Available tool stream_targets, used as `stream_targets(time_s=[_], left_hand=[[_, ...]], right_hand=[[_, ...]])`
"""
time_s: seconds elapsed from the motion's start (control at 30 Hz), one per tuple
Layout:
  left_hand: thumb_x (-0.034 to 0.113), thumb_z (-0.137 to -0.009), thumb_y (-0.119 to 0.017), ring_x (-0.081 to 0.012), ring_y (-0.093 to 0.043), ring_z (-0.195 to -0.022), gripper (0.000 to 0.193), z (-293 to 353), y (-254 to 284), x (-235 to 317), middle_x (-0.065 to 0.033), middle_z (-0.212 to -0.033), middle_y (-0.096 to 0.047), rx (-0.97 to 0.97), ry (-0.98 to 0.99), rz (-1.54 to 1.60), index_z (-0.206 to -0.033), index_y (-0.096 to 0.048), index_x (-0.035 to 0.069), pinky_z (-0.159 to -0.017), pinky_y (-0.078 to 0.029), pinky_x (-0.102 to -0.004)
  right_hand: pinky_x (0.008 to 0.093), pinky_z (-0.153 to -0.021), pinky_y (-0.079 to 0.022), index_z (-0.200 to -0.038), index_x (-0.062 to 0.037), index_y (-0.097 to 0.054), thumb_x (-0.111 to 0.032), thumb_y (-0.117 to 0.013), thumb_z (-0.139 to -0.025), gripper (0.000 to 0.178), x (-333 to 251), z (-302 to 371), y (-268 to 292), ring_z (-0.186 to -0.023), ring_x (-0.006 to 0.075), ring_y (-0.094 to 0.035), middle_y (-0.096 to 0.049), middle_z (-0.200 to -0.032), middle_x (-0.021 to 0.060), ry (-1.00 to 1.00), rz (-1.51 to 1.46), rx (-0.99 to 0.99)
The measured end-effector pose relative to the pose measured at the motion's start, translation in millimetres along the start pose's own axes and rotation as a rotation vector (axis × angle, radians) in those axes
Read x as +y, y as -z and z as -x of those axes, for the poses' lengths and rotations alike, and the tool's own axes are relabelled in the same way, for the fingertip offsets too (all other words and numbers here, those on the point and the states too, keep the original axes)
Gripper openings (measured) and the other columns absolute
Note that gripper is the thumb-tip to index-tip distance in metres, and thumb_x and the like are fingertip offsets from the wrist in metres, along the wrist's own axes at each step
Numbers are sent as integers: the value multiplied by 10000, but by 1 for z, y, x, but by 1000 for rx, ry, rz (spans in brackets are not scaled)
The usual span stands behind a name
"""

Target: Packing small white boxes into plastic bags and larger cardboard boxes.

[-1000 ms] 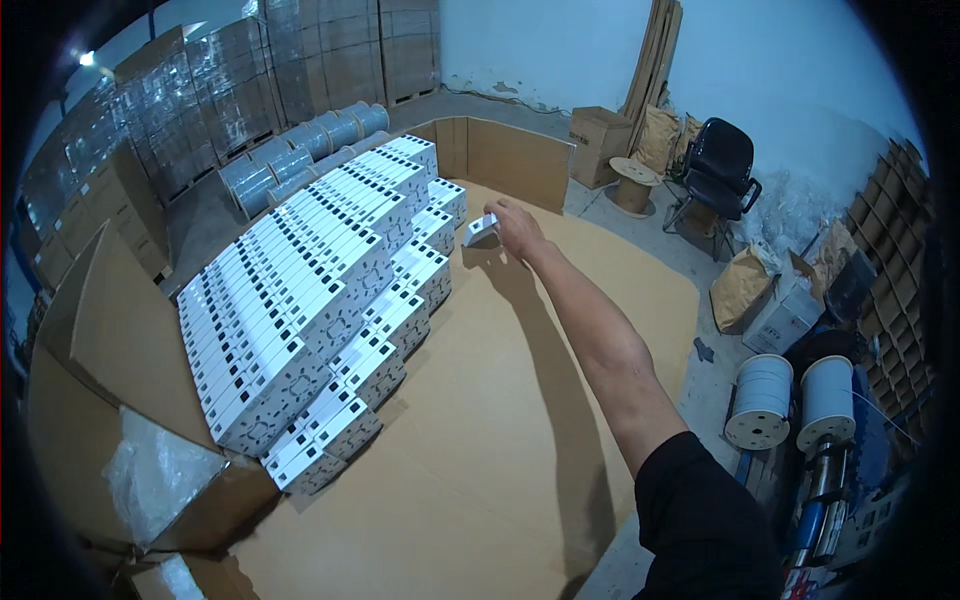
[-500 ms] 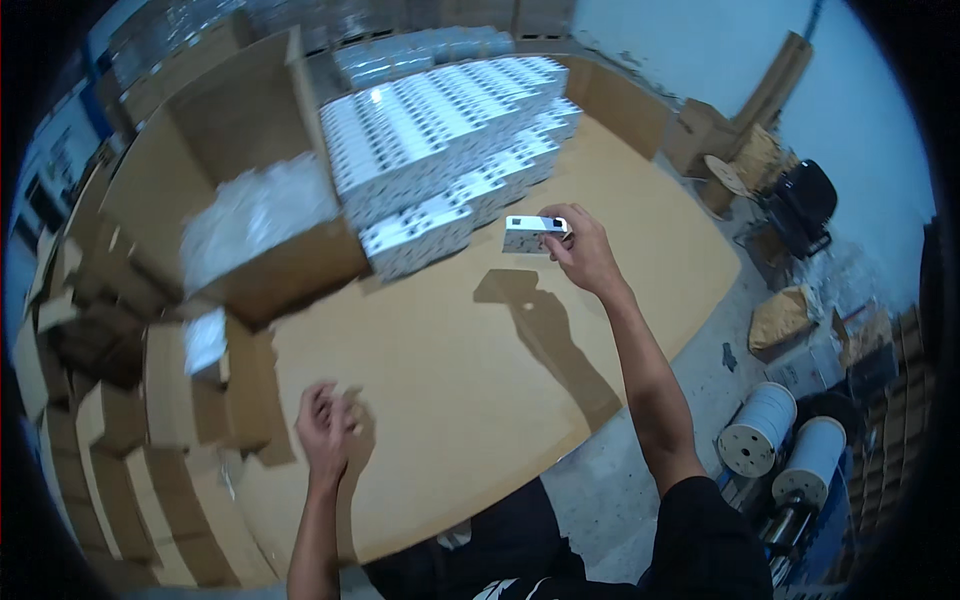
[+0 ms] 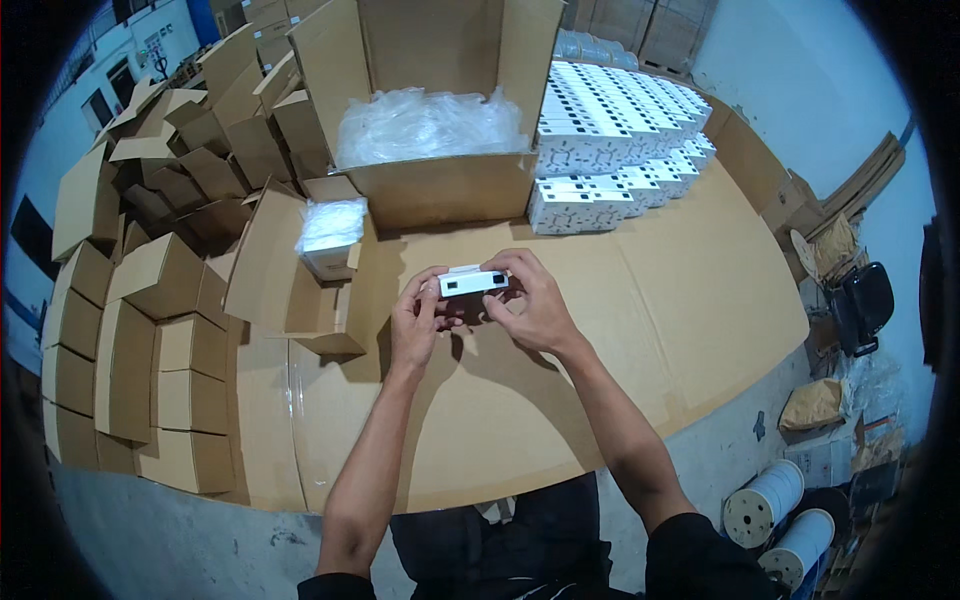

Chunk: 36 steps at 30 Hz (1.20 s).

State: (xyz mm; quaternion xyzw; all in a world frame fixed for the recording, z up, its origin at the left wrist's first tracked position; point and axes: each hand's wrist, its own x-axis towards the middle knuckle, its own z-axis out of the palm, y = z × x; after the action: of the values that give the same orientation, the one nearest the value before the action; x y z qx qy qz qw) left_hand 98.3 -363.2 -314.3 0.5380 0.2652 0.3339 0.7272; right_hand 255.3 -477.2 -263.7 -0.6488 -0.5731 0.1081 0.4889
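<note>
A small white oblong box (image 3: 468, 284) with dark square patches at its ends is held between both my hands, above the cardboard-covered table (image 3: 640, 380). My left hand (image 3: 416, 318) grips its left end with thumb and fingers. My right hand (image 3: 530, 305) holds the right end, fingers along the top and thumb underneath. Just left of my hands stands an open carton (image 3: 330, 330) with a plastic-wrapped white pack (image 3: 331, 240) inside. Beyond my right hand rise stacked rows of similar white boxes (image 3: 590, 208).
A large open carton (image 3: 440, 195) with clear plastic bags (image 3: 430, 125) stands at the table's back. Empty brown cartons (image 3: 185, 350) pile up on the left. On the floor at right are cable spools (image 3: 765, 500) and a black chair (image 3: 862, 300).
My right hand has brought the white box from near the stack toward me, and my left hand has come up and taken its other end. The view has swung left.
</note>
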Motion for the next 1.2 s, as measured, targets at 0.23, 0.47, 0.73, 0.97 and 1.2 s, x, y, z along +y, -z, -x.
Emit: stream_targets(time_s=[0.23,0.47,0.73,0.97,1.2], left_hand=[[123,-1023,-575,-104,-641,-936,389,-15,3,3,-80,-1081,-659,-59,-91,-123,-1402,-496,89,-774,-575,-266],[-82,-936,-586,-205,-627,-1138,546,-14,4,5,-140,-1208,-655,-18,-229,-384,-1435,-418,59,-992,-522,-339],[-46,-931,-626,-211,-641,-1136,395,-7,-1,8,-151,-1175,-674,-6,-191,-554,-1301,-503,15,-973,-513,-340],[-31,-900,-652,-289,-655,-1167,465,-6,1,10,-190,-1225,-658,-12,-248,-668,-1329,-476,0,-988,-532,-380],[59,-901,-663,-272,-583,-1228,544,-2,-5,15,-161,-1284,-599,118,-466,-562,-1395,-439,20,-1105,-424,-414]], right_hand=[[300,-876,-547,-1095,36,-606,29,-650,-908,192,47,1,-24,-1040,183,-641,-519,-1317,127,-187,-523,134],[342,-903,-552,-1164,26,-568,71,-648,-877,301,38,1,-15,-1032,223,-684,-683,-1075,167,-280,-325,129],[392,-920,-545,-1192,36,-583,63,-639,-860,338,53,8,-9,-1042,314,-689,-683,-1109,204,-170,-132,59],[397,-936,-538,-1216,34,-567,47,-646,-851,373,53,7,-11,-1068,331,-676,-671,-1136,207,-150,-136,39],[445,-999,-493,-1291,6,-497,39,-626,-798,511,51,11,-5,-1185,372,-595,-596,-1254,210,-117,-39,32]])
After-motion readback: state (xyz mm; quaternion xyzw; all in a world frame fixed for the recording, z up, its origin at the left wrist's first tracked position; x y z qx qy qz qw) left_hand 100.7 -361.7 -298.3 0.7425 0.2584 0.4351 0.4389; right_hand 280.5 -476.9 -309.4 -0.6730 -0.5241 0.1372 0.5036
